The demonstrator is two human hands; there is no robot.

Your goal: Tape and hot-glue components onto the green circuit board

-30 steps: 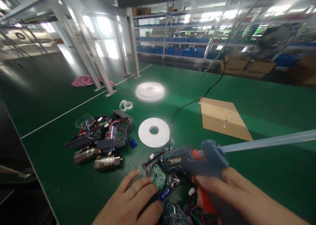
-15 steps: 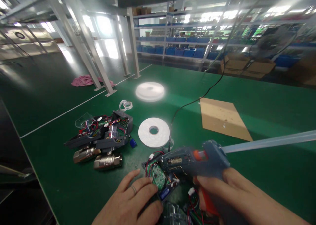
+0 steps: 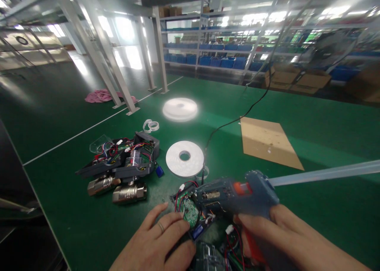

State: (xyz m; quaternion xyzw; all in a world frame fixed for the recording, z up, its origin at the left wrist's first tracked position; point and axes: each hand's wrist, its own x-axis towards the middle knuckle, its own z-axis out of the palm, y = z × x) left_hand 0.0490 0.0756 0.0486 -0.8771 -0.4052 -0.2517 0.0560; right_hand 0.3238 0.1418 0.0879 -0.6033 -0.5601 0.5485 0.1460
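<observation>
Right hand around blue glue gun, left hand on green circuit board.

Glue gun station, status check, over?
Right hand gripping glue gun. Left hand pinning circuit board. Nozzle over board; loose wires around.

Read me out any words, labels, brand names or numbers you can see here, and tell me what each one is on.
No text can be read.
Glue gun in the right hand: a label plate on its side, too blurred to read.
Circuit board under the left hand: any markings too small.
Brass valves: any stamping is illegible.
Cardboard boxes on the far side: no legible print.
</observation>
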